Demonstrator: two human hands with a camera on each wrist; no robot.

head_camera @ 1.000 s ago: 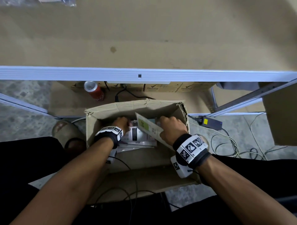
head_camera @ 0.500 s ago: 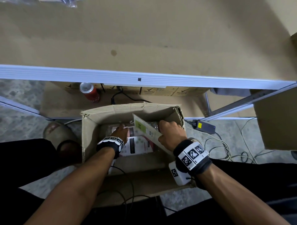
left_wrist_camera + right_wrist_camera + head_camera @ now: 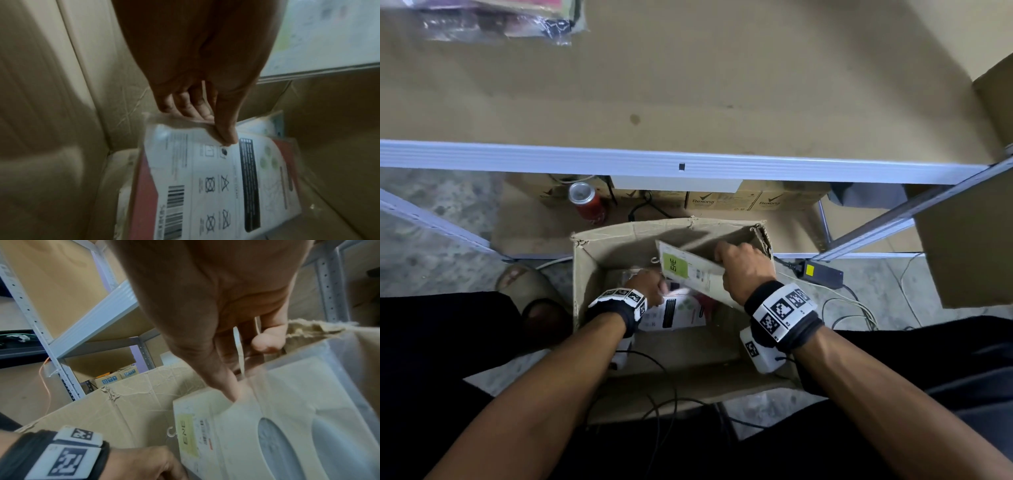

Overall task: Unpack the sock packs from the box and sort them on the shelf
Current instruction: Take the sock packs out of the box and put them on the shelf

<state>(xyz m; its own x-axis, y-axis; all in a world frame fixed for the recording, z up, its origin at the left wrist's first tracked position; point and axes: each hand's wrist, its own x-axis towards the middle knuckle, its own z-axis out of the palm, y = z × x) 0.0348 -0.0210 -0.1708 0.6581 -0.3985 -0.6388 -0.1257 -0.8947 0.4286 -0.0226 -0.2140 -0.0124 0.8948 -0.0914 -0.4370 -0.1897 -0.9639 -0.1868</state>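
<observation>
An open cardboard box sits on the floor below the shelf. My right hand grips a flat cream sock pack with a green label, tilted up on edge over the box; the same pack shows in the right wrist view. My left hand is down inside the box and pinches the top edge of a white and red sock pack with a barcode and wash symbols, which lies near the box floor. More packs lie under it, partly hidden.
Several sock packs lie on the shelf board at far left. A red can and small cartons stand under the shelf behind the box. A power adapter and cables lie on the floor at right; a sandal at left.
My right hand has lifted the cream pack higher and farther back in the box. My left hand has taken hold of the white and red pack's edge. The head view has risen a little.
</observation>
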